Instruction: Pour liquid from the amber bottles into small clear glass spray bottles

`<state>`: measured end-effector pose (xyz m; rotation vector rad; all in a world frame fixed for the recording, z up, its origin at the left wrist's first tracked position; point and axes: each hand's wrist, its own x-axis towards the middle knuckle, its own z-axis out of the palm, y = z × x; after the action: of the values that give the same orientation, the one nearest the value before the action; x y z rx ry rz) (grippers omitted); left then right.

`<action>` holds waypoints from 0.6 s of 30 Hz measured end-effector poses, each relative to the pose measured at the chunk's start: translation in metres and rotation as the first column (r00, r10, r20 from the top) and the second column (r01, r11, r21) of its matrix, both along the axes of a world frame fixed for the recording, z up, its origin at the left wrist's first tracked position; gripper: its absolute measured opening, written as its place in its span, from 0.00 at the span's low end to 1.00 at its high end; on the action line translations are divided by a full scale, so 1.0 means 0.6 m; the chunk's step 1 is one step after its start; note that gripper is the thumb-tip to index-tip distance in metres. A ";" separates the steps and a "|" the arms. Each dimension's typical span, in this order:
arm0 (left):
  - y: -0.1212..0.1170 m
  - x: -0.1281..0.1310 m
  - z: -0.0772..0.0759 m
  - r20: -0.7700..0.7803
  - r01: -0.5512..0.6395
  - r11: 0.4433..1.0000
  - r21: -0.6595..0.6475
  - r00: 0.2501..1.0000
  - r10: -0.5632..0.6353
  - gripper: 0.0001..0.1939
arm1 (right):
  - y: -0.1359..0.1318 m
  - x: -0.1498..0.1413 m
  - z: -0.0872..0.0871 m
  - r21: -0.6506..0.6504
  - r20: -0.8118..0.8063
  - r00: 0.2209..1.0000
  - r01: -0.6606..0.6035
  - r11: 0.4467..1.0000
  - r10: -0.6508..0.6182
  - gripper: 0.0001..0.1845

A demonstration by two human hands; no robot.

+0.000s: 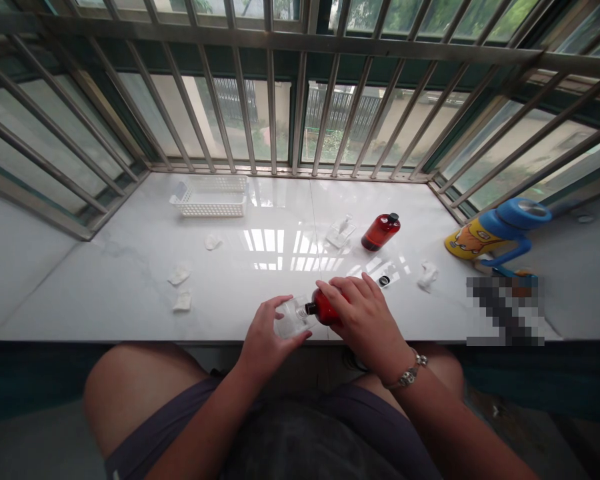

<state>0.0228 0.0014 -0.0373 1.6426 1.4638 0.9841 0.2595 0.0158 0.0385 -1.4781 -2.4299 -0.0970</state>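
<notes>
My left hand (271, 332) is closed around a clear, square-bodied bottle (291, 319) near the front edge of the counter. In my right hand (363, 313) is a red bottle (325, 305), tipped over to the left. Its uncapped black neck (311, 308) lies at the mouth of the clear bottle; whether they touch I cannot tell. Any liquid passing between them is too small to make out. Just beyond my right fingers lies a black cap (384, 281). Farther back, a second red bottle (380, 232) with a black cap is near a clear pump-topped piece (341, 232).
A white perforated basket (213, 211) stands at the back left, before the window bars (300, 120). Crumpled tissues (182, 301) lie at left, with another tissue (427, 275) at right. A blue and yellow drinking bottle (495, 230) stands at the right wall, behind a blurred-out patch.
</notes>
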 end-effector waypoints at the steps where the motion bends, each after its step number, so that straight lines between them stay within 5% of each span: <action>1: 0.000 0.000 0.000 0.008 -0.001 1.000 -0.005 1.000 0.001 0.38 | 0.000 0.000 0.001 0.005 0.005 1.000 -0.001 1.000 0.001 0.36; 18: 0.001 0.007 -0.013 0.104 0.006 1.000 -0.029 0.995 -0.003 0.38 | 0.002 -0.001 0.010 0.044 0.084 0.996 -0.017 0.999 0.013 0.34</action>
<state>0.0269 0.0019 -0.0452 1.5497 1.3989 1.0253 0.2591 0.0173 0.0443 -1.4643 -2.4868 -0.2131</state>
